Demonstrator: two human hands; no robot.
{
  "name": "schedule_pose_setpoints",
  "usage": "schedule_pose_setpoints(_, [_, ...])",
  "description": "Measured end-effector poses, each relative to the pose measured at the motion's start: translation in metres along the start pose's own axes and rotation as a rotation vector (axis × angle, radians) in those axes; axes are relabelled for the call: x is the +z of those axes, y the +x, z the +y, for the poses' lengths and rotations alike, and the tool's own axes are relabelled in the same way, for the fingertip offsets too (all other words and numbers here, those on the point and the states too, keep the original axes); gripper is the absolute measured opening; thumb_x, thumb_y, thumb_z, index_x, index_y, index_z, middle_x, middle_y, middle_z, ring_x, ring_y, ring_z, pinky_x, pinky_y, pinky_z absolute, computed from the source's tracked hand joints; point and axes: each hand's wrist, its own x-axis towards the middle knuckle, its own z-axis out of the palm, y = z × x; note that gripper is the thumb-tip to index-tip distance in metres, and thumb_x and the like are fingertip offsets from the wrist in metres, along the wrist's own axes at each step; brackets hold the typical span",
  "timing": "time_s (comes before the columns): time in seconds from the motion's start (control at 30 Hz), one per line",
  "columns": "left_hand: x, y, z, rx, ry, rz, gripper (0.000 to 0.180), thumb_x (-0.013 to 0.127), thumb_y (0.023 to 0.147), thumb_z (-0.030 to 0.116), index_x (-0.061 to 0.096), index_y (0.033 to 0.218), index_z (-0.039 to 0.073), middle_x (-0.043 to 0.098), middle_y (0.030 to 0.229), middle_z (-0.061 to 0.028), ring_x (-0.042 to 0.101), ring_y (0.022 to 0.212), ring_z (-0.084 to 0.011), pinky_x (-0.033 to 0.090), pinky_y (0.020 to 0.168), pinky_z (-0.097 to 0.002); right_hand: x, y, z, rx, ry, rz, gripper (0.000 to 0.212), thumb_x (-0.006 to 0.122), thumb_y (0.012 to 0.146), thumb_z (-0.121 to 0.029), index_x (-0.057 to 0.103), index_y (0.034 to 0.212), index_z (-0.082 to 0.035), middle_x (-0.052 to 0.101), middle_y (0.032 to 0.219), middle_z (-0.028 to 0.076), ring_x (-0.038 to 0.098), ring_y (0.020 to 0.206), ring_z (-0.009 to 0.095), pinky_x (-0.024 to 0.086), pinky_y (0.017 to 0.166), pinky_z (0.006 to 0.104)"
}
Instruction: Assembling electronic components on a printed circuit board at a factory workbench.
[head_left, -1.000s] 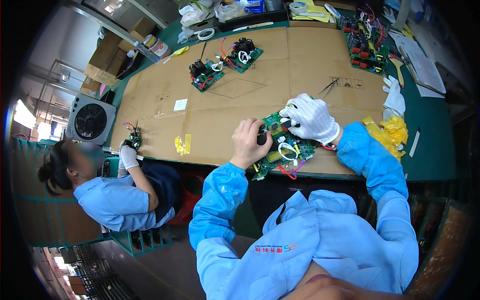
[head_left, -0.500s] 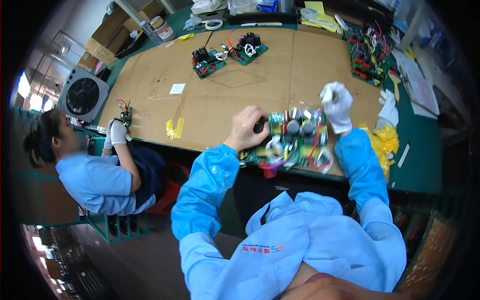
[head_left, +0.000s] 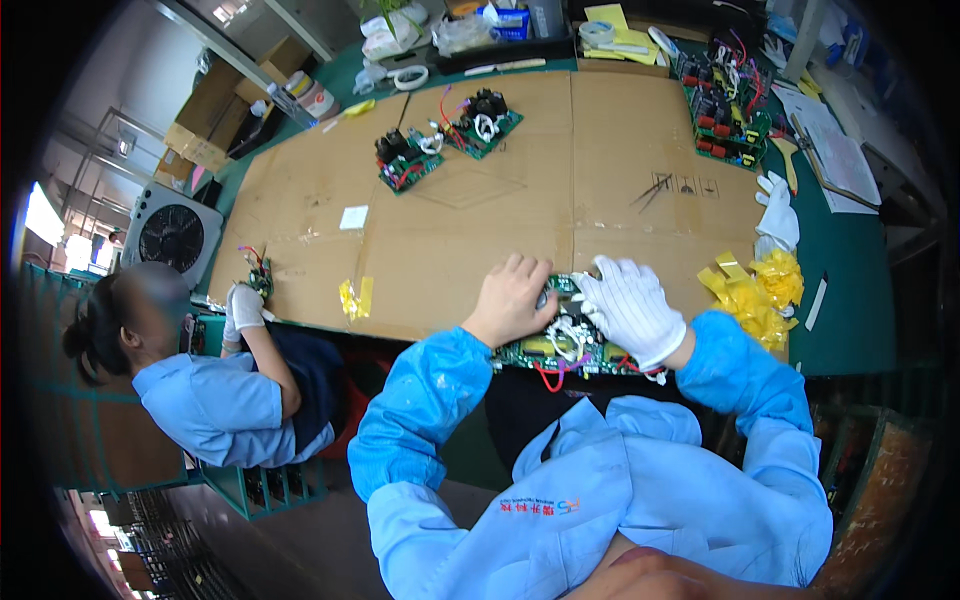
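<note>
A green circuit board point(head_left: 540, 350) lies at the near edge of the cardboard, crowded with parts, a white cable and red and purple wires. My bare left hand point(head_left: 512, 298) grips its left side, fingers curled over the far edge and thumb on the parts. The white-gloved right hand point(head_left: 632, 312) lies over the board's right part, fingers bent down around its far side. Much of the board is hidden beneath both hands. Beyond the right hand, a thin dark two-pronged tool like tweezers point(head_left: 655, 190) rests on the cardboard.
Two circuit boards point(head_left: 410, 172) sit farther back, with stacked boards point(head_left: 722, 110) at far right. Yellow tape pieces point(head_left: 765, 290) and a white glove point(head_left: 777, 215) lie right. A gloved co-worker point(head_left: 225, 400) handles a small board point(head_left: 258, 272) beside a fan point(head_left: 170, 232).
My right hand has come down and left from above the cardboard onto the board, uncovering the tweezers-like tool. The left hand stays at the board's left side; the view has shifted slightly.
</note>
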Motion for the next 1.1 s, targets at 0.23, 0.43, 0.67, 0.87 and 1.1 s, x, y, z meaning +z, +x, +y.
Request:
schedule_pose_setpoints(0.23, [-0.001, 0.000, -0.003, -0.002, 0.028, -0.084, 0.035, 0.076, 0.084, 0.034, 0.067, 0.109, 0.012, 0.061, 0.093, -0.0134, 0.063, 0.091, -0.0325, 0.054, 0.067, -0.0452, -0.003, 0.010, 0.002, 0.093, 0.092, -0.079, 0.060, 0.070, 0.083, -0.062, 0.067, 0.123, -0.017, 0.058, 0.096, 0.009, 0.060, 0.081, 0.026, 0.047, 0.059, 0.0411])
schedule_pose_setpoints(0.43, [-0.005, -0.001, -0.002, -0.064, -0.126, -0.067, 0.032, 0.079, 0.082, 0.034, 0.071, 0.104, 0.011, 0.065, 0.087, -0.0104, 0.066, 0.085, -0.0324, 0.055, 0.067, -0.0454, -0.016, 0.017, 0.016, 0.030, 0.146, -0.156, 0.056, 0.072, 0.084, -0.060, 0.066, 0.118, -0.016, 0.062, 0.081, 0.007, 0.065, 0.075, 0.026, 0.049, 0.060, 0.0423])
schedule_pose_setpoints(0.67, [-0.041, -0.060, 0.064, -0.131, -0.282, -0.025, 0.028, 0.079, 0.080, 0.023, 0.069, 0.103, 0.012, 0.065, 0.089, -0.0093, 0.067, 0.085, -0.0306, 0.056, 0.070, -0.0423, -0.075, -0.016, -0.018, -0.048, 0.340, -0.089, 0.030, 0.081, 0.078, -0.044, 0.072, 0.086, -0.018, 0.064, 0.080, 0.006, 0.065, 0.072, 0.026, 0.050, 0.060, 0.0415])
schedule_pose_setpoints(0.87, [-0.038, -0.111, 0.100, -0.266, -0.475, -0.085, 0.024, 0.075, 0.081, 0.022, 0.068, 0.100, 0.011, 0.063, 0.087, -0.0085, 0.066, 0.088, -0.0289, 0.055, 0.070, -0.0426, -0.075, -0.051, -0.045, -0.125, 0.510, -0.067, 0.031, 0.081, 0.071, -0.040, 0.066, 0.081, -0.014, 0.063, 0.082, 0.005, 0.065, 0.072, 0.024, 0.048, 0.060, 0.0384])
schedule_pose_setpoints(1.1, [-0.027, -0.136, 0.108, -0.475, -0.625, -0.251, 0.027, 0.076, 0.085, 0.020, 0.068, 0.108, 0.008, 0.069, 0.098, -0.0132, 0.068, 0.095, -0.0324, 0.055, 0.084, -0.0409, -0.055, -0.065, -0.048, -0.066, 0.641, -0.199, 0.029, 0.080, 0.077, -0.038, 0.065, 0.076, -0.013, 0.063, 0.075, 0.006, 0.065, 0.067, 0.027, 0.048, 0.057, 0.0414])
